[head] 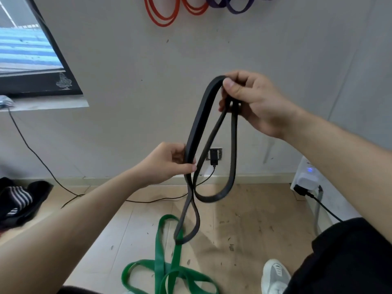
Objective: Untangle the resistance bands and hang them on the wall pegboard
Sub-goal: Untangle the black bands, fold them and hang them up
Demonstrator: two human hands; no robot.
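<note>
Head view: your left hand (169, 163) is out in front of you, thumb and fingers pinching a doubled stretch of the black resistance band (199, 124) partway down its length. Your right hand (250, 100) is higher and further right. Its fingers are curled round the top bend of the same band, and the thumb presses on the strand where it turns over. From that grip one loop hangs down to a rounded bottom just right of your left hand. A second, narrower loop drops below your left hand to the floor (244, 225). That lower loop crosses the upper loop of the green resistance band (167, 270), which lies in folded coils on the floor near your feet. Whether the two bands are threaded through each other, you cannot tell. Your white sneaker (274, 276) is just right of the green band, beside your black trouser leg (350, 262). A heap of dark clothing (19, 200) lies at the floor's left edge, and a black cable (42, 162) runs along the floor by the skirting. On the wall (127, 71) behind the black band is a socket with a black plug (214, 155), and to the right a white device (306, 177) shows a blue light. High on the wall hang red resistance bands (163, 11) and purple resistance bands (233, 5), with a window (25, 49) far left.
</note>
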